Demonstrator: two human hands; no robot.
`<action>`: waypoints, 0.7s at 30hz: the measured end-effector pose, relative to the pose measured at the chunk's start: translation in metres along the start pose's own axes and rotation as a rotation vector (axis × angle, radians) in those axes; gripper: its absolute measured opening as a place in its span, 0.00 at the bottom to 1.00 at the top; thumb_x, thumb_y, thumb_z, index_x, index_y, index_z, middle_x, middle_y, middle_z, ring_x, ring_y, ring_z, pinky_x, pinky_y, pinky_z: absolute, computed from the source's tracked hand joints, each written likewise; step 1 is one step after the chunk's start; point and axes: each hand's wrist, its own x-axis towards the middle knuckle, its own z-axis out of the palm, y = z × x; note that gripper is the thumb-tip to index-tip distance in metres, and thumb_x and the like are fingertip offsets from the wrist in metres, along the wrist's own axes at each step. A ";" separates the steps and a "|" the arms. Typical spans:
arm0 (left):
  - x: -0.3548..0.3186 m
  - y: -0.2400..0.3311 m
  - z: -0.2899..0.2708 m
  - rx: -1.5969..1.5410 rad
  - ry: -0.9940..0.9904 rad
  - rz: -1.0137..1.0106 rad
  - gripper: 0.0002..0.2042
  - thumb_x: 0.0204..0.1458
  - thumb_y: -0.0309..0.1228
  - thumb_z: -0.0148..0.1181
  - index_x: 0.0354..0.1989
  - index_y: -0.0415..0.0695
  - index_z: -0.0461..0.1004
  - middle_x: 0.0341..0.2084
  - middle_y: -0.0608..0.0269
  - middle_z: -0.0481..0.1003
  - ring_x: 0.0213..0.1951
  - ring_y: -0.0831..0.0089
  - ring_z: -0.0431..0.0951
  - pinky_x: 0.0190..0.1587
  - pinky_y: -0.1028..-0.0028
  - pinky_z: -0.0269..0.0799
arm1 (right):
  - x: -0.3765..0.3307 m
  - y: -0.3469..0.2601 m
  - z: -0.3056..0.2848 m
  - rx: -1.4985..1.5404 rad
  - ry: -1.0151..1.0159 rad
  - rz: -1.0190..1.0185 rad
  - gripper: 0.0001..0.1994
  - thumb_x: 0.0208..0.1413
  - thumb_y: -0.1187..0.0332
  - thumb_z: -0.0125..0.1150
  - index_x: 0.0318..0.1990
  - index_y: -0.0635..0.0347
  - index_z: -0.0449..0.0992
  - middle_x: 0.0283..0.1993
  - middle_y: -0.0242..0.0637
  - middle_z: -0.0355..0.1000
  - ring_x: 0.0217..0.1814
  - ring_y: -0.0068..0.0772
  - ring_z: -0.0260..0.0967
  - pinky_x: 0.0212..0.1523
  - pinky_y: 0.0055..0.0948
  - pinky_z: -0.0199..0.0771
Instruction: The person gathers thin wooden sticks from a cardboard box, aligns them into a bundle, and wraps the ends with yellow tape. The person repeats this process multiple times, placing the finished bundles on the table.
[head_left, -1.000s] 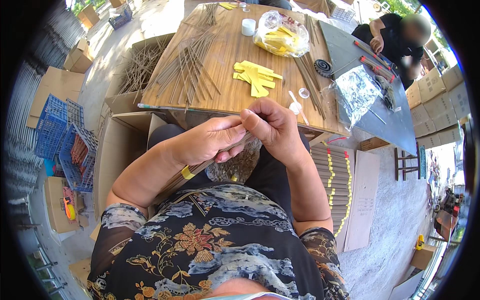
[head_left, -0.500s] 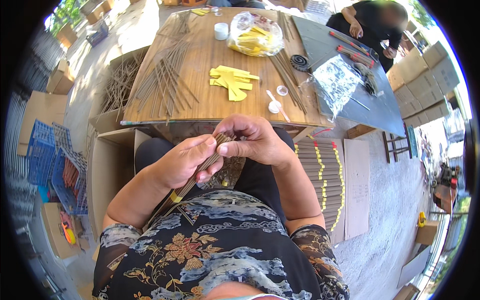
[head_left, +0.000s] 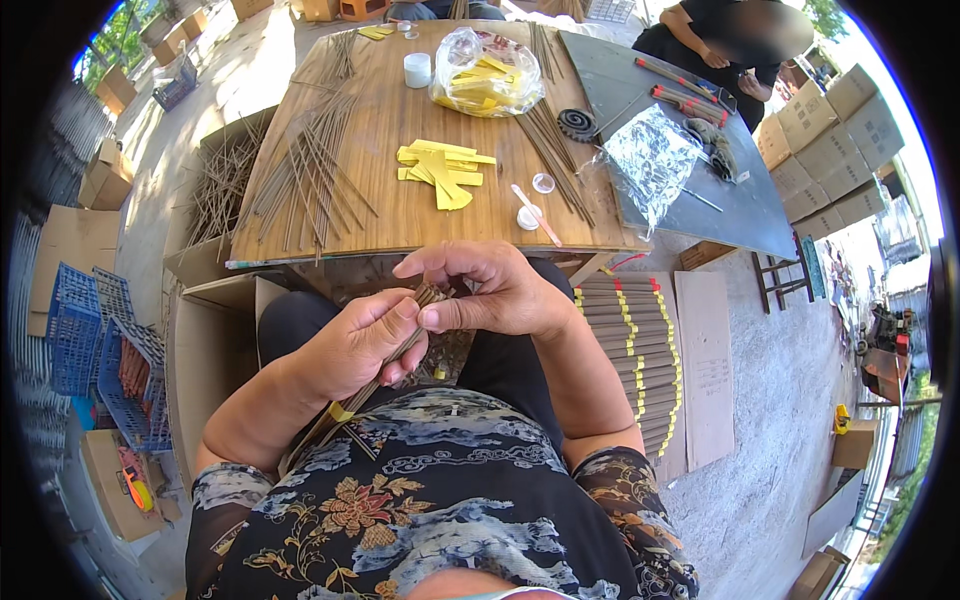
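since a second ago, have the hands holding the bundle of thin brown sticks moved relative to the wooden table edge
Yes. Both hands, left hand and right hand, have dropped toward the lap with the bundle of thin brown sticks, now sitting below the wooden table near edge rather than level with it.

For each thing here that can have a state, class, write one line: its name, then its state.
bundle of sticks: gripped in both hands, tilted, yellow band at its lower end
left hand: closed around the bundle
right hand: pinching the bundle's top end
loose sticks: scattered on the wooden table
yellow paper strips: piled loosely
clear bag: holding yellow strips
banded bundles: stacked flat in rows
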 end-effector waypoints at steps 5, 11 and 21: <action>-0.002 0.013 -0.002 0.052 -0.047 -0.018 0.17 0.57 0.45 0.41 0.34 0.42 0.64 0.18 0.69 0.64 0.16 0.86 0.60 0.19 0.87 0.57 | 0.005 -0.005 -0.005 -0.105 -0.063 -0.070 0.11 0.45 0.70 0.63 0.36 0.65 0.73 0.33 0.37 0.72 0.36 0.26 0.70 0.35 0.22 0.67; -0.001 0.014 -0.006 -0.183 -0.009 -0.070 0.14 0.55 0.42 0.47 0.34 0.42 0.65 0.18 0.66 0.65 0.15 0.84 0.61 0.18 0.87 0.58 | 0.010 -0.005 -0.003 -0.209 -0.015 -0.100 0.10 0.46 0.69 0.62 0.34 0.65 0.72 0.28 0.39 0.70 0.31 0.31 0.69 0.32 0.24 0.67; -0.003 0.006 -0.009 -0.236 0.015 -0.032 0.12 0.56 0.38 0.47 0.35 0.40 0.68 0.23 0.62 0.70 0.19 0.80 0.68 0.20 0.85 0.64 | 0.011 -0.005 -0.002 -0.186 -0.016 -0.076 0.10 0.44 0.69 0.63 0.33 0.64 0.74 0.27 0.38 0.71 0.29 0.31 0.70 0.29 0.23 0.67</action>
